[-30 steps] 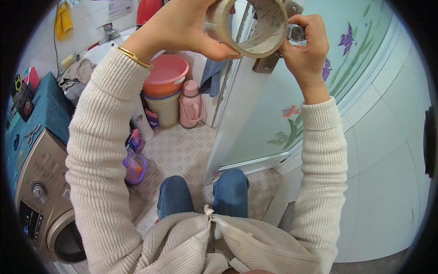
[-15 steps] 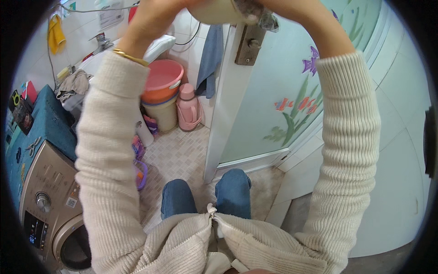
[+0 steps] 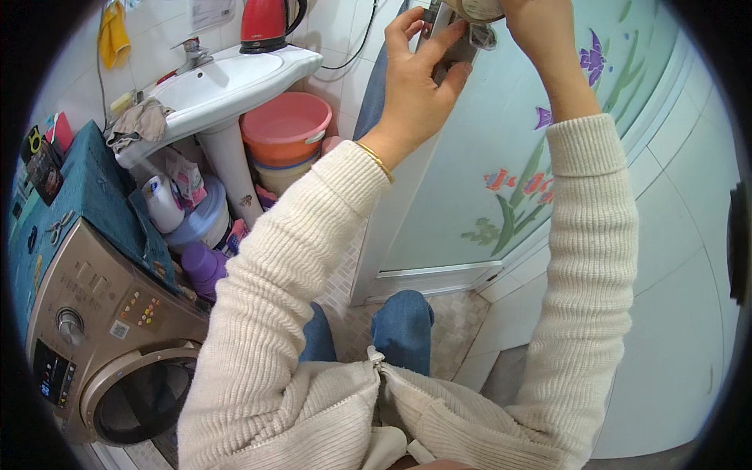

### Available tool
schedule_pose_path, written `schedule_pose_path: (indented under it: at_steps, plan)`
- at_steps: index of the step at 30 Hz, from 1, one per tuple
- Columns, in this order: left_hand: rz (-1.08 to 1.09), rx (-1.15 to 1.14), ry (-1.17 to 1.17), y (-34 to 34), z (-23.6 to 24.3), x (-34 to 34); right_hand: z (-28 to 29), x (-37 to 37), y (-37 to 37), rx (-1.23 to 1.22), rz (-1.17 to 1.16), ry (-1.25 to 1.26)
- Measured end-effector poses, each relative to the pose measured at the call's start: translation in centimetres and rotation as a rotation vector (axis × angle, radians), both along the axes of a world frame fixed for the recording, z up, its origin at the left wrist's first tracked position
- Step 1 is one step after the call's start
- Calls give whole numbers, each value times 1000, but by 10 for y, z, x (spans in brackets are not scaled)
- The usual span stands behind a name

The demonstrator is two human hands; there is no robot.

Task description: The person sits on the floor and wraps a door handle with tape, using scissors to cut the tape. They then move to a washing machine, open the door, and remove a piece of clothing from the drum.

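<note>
Raised in front of me, my left hand [image 3: 427,82] has its fingers spread and curved beside the door's dark metal lock plate [image 3: 453,53]. I cannot tell whether the fingertips touch the plate. My right hand [image 3: 540,35] is higher and to the right, partly cut off by the top edge. It grips a round cream-coloured thing [image 3: 481,9], mostly out of view, so its kind cannot be made out. Just below that hangs a small crumpled, see-through piece [image 3: 482,37]. Behind both hands stands the frosted glass door [image 3: 470,157] with painted flowers.
To the left are a white washbasin [image 3: 227,82] with a red kettle [image 3: 262,27], and stacked basins [image 3: 286,125] below. Nearer stands a washing machine [image 3: 117,313] under a blue cover [image 3: 90,192], with a purple container [image 3: 202,266] beside it. A white curved panel [image 3: 666,337] is at right.
My left hand has come off the cream-coloured thing and moved right and down toward the lock plate. The cream thing has shifted right and up with my right hand.
</note>
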State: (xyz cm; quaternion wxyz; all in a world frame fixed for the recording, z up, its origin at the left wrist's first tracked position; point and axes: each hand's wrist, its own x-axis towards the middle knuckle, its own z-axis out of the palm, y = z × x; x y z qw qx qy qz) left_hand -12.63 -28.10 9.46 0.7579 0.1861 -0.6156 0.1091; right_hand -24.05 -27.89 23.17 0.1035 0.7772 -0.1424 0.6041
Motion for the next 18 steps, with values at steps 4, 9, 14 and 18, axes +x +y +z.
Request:
schedule_pose_path:
  at_steps: [4,9,14,18]
  plan:
    - [120,2,54,-1,6,-7,-20,-9,-10,-123,72,-142]
    - [206,8,59,-1,22,-6,-41,-4,-2,359,186,-494]
    - [258,-2,-30,3,28,-5,-25,-45,-32,214,262,-546]
    - [359,-27,-98,10,28,5,-23,-41,8,174,321,-220]
